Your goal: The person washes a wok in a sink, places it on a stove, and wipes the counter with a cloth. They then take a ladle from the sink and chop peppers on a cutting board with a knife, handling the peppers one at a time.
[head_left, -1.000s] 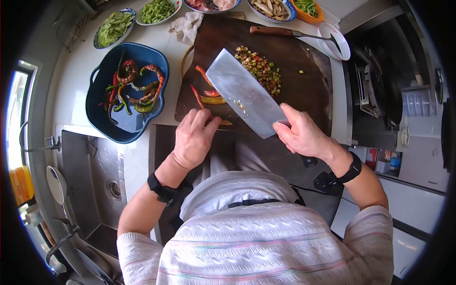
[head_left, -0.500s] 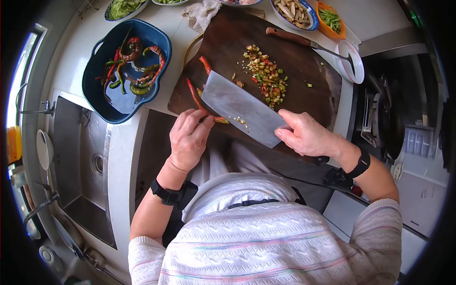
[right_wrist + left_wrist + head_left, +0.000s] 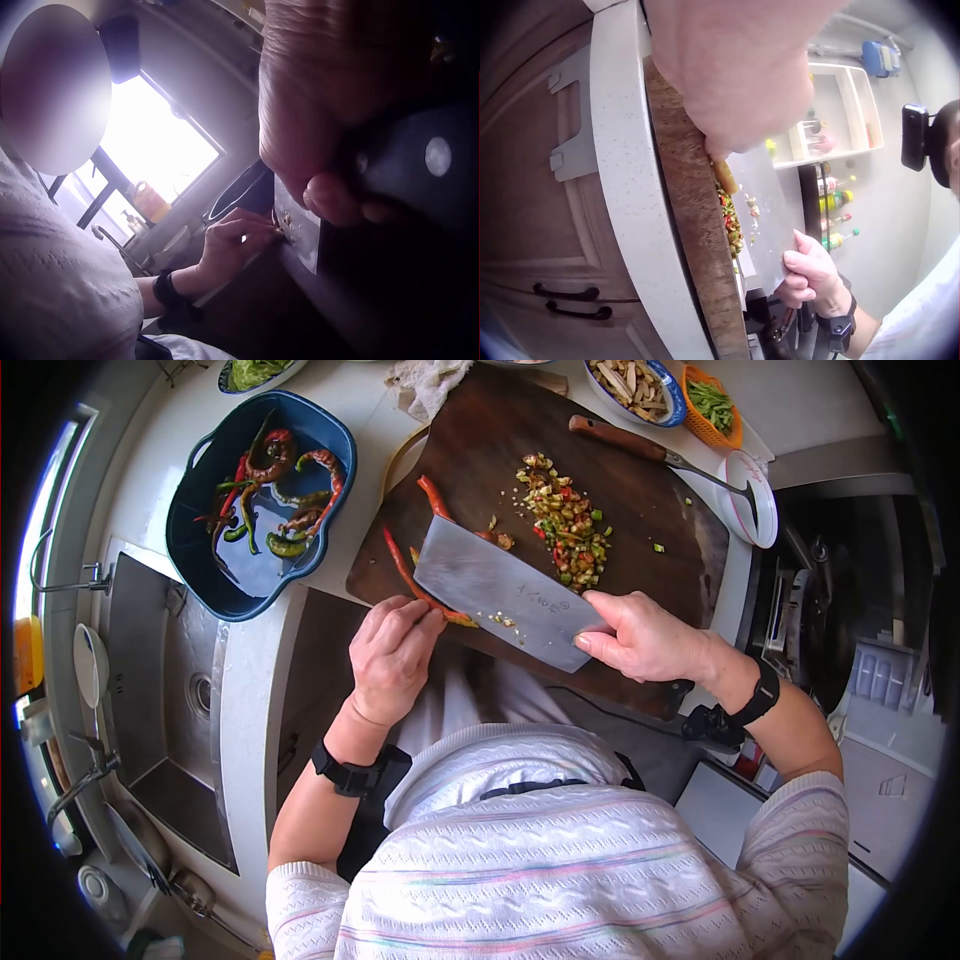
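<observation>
My left hand [image 3: 390, 660] pinches a long red chili pepper [image 3: 401, 565] at the front left edge of the dark wooden cutting board [image 3: 500, 435]. The pepper's yellowish end [image 3: 460, 619] pokes out beyond the fingers towards the blade. With my right hand [image 3: 645, 638] I grip a cleaver [image 3: 490, 590], its wide blade slanting over the board close to the pepper. Small bits of pepper cling to the blade. Another red chili [image 3: 433, 498] lies behind, partly covered by the cleaver. A heap of chopped peppers [image 3: 568, 525] is on the board beyond the blade.
A dark blue basin [image 3: 178, 525] with whole peppers in it stands left of the board. The sink [image 3: 190, 750] is at the front left. A spatula [image 3: 620, 438] crosses the board's back right, its head in a white bowl [image 3: 765, 525]. More food bowls line the back.
The cleaver has swung down and flatter, its far end now lower beside the peppers. My left hand keeps its pinch on the chili. The head view has shifted, showing more of the sink.
</observation>
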{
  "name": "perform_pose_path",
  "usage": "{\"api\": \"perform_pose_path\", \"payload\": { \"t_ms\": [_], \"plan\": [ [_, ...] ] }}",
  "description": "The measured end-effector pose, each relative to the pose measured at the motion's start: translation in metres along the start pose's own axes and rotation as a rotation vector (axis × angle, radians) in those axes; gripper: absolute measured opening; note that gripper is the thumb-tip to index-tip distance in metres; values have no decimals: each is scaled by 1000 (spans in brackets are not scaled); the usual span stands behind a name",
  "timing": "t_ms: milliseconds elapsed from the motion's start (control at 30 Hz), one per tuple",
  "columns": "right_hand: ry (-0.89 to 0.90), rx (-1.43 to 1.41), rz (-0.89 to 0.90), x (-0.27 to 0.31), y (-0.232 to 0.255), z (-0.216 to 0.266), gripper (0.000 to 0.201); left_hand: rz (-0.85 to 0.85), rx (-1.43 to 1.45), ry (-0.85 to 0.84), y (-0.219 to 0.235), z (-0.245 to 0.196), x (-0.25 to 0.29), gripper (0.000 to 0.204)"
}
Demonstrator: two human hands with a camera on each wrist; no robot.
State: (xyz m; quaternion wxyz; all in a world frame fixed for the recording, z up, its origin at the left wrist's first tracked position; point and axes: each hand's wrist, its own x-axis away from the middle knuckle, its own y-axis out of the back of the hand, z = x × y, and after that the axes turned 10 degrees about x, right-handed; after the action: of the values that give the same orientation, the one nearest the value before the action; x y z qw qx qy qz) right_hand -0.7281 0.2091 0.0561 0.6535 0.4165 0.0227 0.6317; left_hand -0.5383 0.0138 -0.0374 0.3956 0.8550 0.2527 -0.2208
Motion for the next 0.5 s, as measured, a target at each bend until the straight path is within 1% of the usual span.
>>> {"api": "perform_pose_path", "payload": {
  "t_ms": [67, 133, 200, 300, 367, 433, 500],
  "plan": [
    [-39, -54, 33, -2, 0, 0, 25, 7, -2, -5, 1, 1, 1, 22],
    [-44, -46, 40, -6, 1, 2, 26, 12, -4, -11, 0, 2, 1, 22],
    [-50, -37, 45, -7, 1, 3, 26, -11, 3, -52, -1, 4, 1, 27],
    [-71, -35, 49, -8, -4, 2, 26, -17, 10, -47, -2, 4, 2, 28],
    [35, 7, -18, -7, -9, -2, 25, -12, 13, -51, -2, 4, 1, 28],
    [28, 19, -17, -7, -10, 2, 24, -9, 13, -57, 0, 4, 1, 29],
    [19, 33, -18, -8, -8, 11, 23, 12, 26, -27, 1, 4, 1, 20]
  ]
}}
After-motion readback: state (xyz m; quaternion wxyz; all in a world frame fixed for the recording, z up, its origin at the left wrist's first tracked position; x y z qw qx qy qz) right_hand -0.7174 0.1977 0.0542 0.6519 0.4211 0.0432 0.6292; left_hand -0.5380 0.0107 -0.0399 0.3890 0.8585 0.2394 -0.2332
